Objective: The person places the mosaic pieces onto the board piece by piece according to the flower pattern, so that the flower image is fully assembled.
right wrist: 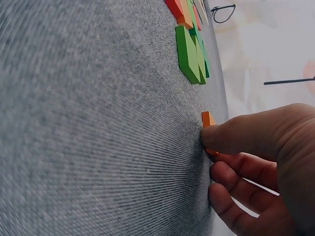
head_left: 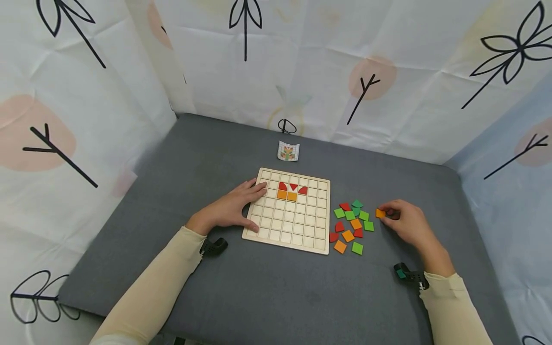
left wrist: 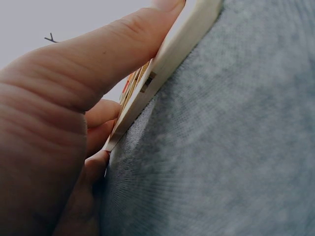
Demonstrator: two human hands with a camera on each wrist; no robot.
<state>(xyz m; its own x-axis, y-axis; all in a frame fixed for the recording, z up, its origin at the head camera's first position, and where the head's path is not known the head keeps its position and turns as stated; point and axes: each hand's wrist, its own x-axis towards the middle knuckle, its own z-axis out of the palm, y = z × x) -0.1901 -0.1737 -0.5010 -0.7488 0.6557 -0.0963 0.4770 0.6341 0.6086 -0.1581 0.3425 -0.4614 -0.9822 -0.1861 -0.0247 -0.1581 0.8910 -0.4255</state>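
A wooden grid board (head_left: 297, 235) lies on the grey table, with red and orange tiles set in some of its upper squares. My left hand (head_left: 235, 203) rests on the board's left edge, thumb and fingers spread; in the left wrist view the thumb lies over the board's rim (left wrist: 167, 64). Right of the loose tiles, my right hand (head_left: 405, 220) pinches an orange square tile (head_left: 380, 213) between thumb and fingers, low at the table surface. The right wrist view shows the same orange tile (right wrist: 206, 118), partly hidden by the thumb.
Several loose green, red and orange tiles (head_left: 357, 248) lie between the board and my right hand. A small printed pattern card (head_left: 288, 151) lies behind the board. Patterned cloth walls (head_left: 310, 72) rise at the back and sides of the table (head_left: 276, 292).
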